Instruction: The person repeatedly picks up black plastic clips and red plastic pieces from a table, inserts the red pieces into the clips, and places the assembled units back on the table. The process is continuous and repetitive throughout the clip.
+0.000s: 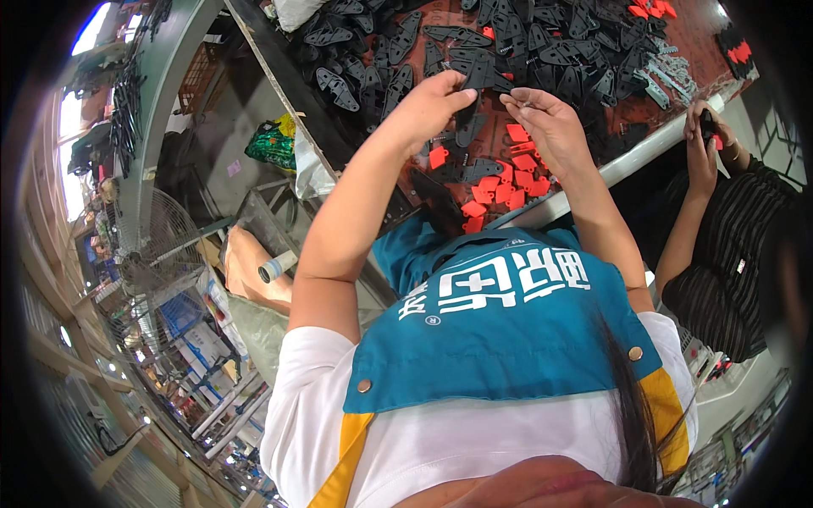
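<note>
Currently the left hand (428, 106) pinches a black plastic piece (471, 106) between thumb and fingertips, closed on its upper end. The piece is flat, matte and elongated, broader at the top and tapering downward; its long axis runs roughly from the grip down toward the person's chest, hanging just above the table (677, 38). The right hand (546, 123) sits just beside it, fingers curled inward with the tips pressed together near the piece's top edge; whether they hold a small part cannot be told.

Directly beneath the grip lies a cluster of red plastic clips (500, 182), small, blocky and glossy, scattered on the reddish-brown surface. Beyond the grip, farther from the person, a dense heap of black parts (508, 42) of the same tapered shape covers the table, overlapping at all angles. To the right of the grip, well apart, a second person's hand (703, 140) holds a dark piece at the table's pale edge.
</note>
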Demonstrator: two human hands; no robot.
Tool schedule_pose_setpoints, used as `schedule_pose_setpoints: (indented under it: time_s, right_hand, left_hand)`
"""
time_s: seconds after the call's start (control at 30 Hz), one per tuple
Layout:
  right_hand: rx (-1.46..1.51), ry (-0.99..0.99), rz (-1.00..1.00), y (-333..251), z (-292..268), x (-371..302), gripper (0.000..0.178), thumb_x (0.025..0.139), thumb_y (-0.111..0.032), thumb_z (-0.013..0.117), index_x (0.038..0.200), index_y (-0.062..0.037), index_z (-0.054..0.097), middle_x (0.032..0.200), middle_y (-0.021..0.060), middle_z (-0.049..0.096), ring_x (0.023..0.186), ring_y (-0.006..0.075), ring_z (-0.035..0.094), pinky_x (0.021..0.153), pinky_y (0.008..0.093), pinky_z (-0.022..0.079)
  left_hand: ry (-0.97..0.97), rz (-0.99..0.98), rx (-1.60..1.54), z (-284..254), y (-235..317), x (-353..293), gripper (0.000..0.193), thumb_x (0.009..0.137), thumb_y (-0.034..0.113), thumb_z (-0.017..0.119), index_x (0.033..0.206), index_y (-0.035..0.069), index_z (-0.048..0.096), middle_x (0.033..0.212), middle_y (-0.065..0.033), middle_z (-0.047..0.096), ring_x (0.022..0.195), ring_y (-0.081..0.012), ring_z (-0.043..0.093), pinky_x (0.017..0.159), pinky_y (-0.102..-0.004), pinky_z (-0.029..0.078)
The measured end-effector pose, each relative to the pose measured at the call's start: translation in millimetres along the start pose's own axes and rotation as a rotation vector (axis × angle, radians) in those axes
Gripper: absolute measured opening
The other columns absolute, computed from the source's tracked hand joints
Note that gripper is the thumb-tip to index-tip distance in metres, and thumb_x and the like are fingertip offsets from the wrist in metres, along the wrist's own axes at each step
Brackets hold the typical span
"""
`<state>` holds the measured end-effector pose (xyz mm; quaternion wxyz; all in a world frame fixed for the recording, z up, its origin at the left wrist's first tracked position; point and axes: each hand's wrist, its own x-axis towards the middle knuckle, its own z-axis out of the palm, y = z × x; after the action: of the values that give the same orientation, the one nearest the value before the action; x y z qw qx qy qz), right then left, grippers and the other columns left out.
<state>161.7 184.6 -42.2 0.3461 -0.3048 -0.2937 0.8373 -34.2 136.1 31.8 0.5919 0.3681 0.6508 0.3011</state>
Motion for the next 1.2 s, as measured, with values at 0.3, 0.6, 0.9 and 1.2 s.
schedule_pose_setpoints:
  time_s: [0.3, 0.6, 0.9, 1.2]
  right_hand:
    - [-0.52, 0.103, -0.117, -5.6, 13.8, -18.0, 0.018, 0.089, -0.009, 0.059, 0.1, 0.0053, 0.06, 0.088, 0.0105, 0.066, 0.08, 0.0152, 0.064, 0.071, 0.0247, 0.051]
    - [-0.67, 0.084, -0.238, -2.4, 12.8, -14.7, 0.013, 0.084, -0.006, 0.064, 0.094, 0.0015, 0.066, 0.086, 0.0041, 0.067, 0.08, 0.0082, 0.061, 0.074, 0.0224, 0.048]
    - [-0.972, -0.014, -0.285, -19.2, 24.3, -19.0, 0.012, 0.084, -0.007, 0.064, 0.091, 0.0027, 0.065, 0.079, 0.0047, 0.067, 0.075, 0.0078, 0.06, 0.07, 0.0222, 0.048]
    - [-0.745, 0.114, -0.252, -12.8, 34.8, -8.9, 0.017, 0.086, -0.014, 0.065, 0.084, 0.0036, 0.064, 0.074, 0.0031, 0.064, 0.068, 0.006, 0.055, 0.064, 0.0216, 0.045]
  left_hand:
    - [-0.035, 0.077, -0.088, 20.4, -26.6, 8.8, 0.015, 0.09, 0.016, 0.059, 0.101, 0.005, 0.056, 0.086, 0.0038, 0.057, 0.072, -0.0038, 0.048, 0.062, -0.0193, 0.04]
    - [-0.102, 0.024, -0.111, 12.1, -22.4, 6.9, 0.014, 0.091, 0.018, 0.057, 0.1, 0.007, 0.057, 0.087, 0.004, 0.059, 0.076, -0.0051, 0.049, 0.07, -0.0239, 0.042]
    - [-0.089, 0.041, -0.009, 16.2, -24.5, 2.9, 0.017, 0.091, 0.019, 0.057, 0.104, 0.007, 0.057, 0.09, 0.0024, 0.059, 0.082, -0.0059, 0.052, 0.071, -0.0246, 0.042]
    - [-0.049, 0.148, -0.259, 19.8, -25.7, 3.9, 0.019, 0.091, 0.012, 0.057, 0.107, 0.003, 0.056, 0.093, 0.0015, 0.058, 0.081, -0.0051, 0.051, 0.068, -0.0199, 0.042]
